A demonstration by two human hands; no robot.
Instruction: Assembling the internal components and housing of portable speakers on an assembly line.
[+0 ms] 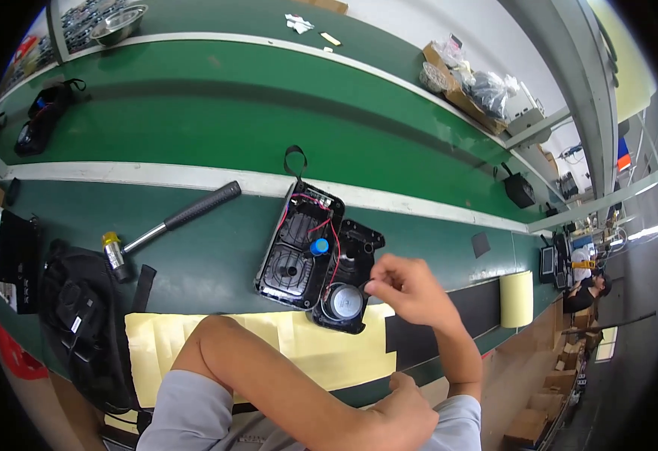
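An opened black speaker housing lies on the bench in two halves joined by red wires. Its left half [293, 252] carries a blue cylindrical part [319, 246] and a strap loop at the top. In the right half [356, 252] sits a round speaker driver with a silver back [344, 303]. My right hand [415, 292] is beside that driver, thumb and forefinger pinched on something small and dark that I cannot make out. Across my body reaches my left arm; my left hand [404, 412] is by my right elbow, its fingers mostly hidden.
Left of the housing lie a mallet [167, 225] and a black bag [84, 323]. Yellow sheeting [261, 349] and a black strip [449, 304] run along the near edge, with a yellow roll [516, 299] at right. Beyond is a green conveyor belt [216, 98]. A person [586, 293] is far right.
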